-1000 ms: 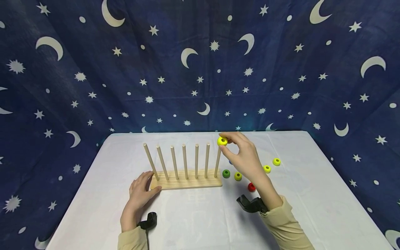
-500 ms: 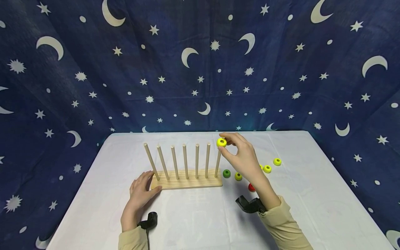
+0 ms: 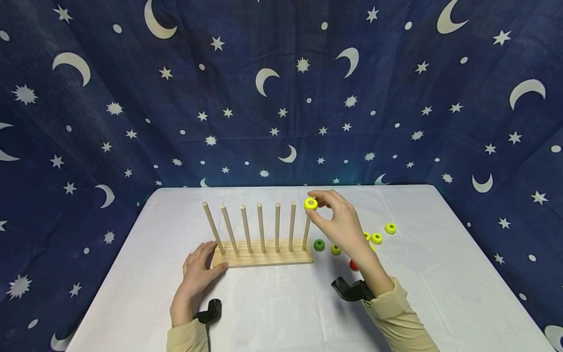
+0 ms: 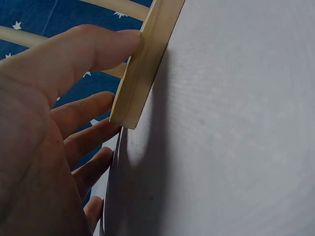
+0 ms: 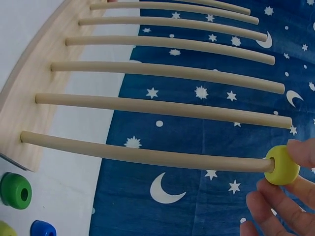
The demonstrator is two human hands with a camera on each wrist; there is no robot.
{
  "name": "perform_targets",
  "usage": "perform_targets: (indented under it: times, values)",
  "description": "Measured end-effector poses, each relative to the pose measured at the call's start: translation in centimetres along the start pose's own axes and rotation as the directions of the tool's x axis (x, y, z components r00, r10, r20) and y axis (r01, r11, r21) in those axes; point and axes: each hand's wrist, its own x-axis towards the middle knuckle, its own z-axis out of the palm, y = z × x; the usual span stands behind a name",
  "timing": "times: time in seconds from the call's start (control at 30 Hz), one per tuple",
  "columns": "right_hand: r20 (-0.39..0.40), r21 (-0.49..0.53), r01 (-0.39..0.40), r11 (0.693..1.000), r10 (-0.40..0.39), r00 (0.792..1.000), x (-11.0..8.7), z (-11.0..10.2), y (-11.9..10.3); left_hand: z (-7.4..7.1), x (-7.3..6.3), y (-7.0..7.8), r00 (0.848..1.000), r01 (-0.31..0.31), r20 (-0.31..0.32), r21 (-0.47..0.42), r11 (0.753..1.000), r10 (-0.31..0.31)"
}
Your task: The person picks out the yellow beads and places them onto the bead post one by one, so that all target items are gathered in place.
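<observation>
Nearby: rack [image 3: 262, 259]; beside it, green bead [image 3: 319, 245]

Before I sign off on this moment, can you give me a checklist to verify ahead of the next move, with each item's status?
1. Yellow bead pinched between thumb and fingers of the right hand: ok.
2. Bead's hole lined up with the tip of the rightmost peg: ok, the peg's end enters it.
3. Rightmost peg bare below the bead: ok.
4. Wooden base steadied: ok, the left hand grips its left end.
5. Green bead out from under the base: ok, it lies beside the right end.
6. All loose beads countable: cannot tell, the right arm may hide some.
</observation>
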Motion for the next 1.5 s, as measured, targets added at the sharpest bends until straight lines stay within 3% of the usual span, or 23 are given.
perform_targets:
  times: [0.4, 1.1, 1.5]
  values:
    - [0.015, -0.021, -0.036, 0.999, 0.036, 0.999, -0.6, 0.6, 0.6, 0.4, 0.0, -0.2, 1.000, -0.023, -0.008, -0.011, 1.000, 0.023]
    - [0.037, -0.038, -0.034, 0.999, 0.035, 0.999, -0.8, 0.7, 1.5, 0.3, 0.0, -0.1, 1.000, -0.004, -0.009, -0.014, 1.000, 0.004]
    - [0.108, -0.074, -0.034, 0.997, 0.042, 0.993, -1.5, 0.7, 3.4, 0.2, 0.1, -0.1, 1.000, 0.010, -0.003, -0.014, 1.000, -0.011]
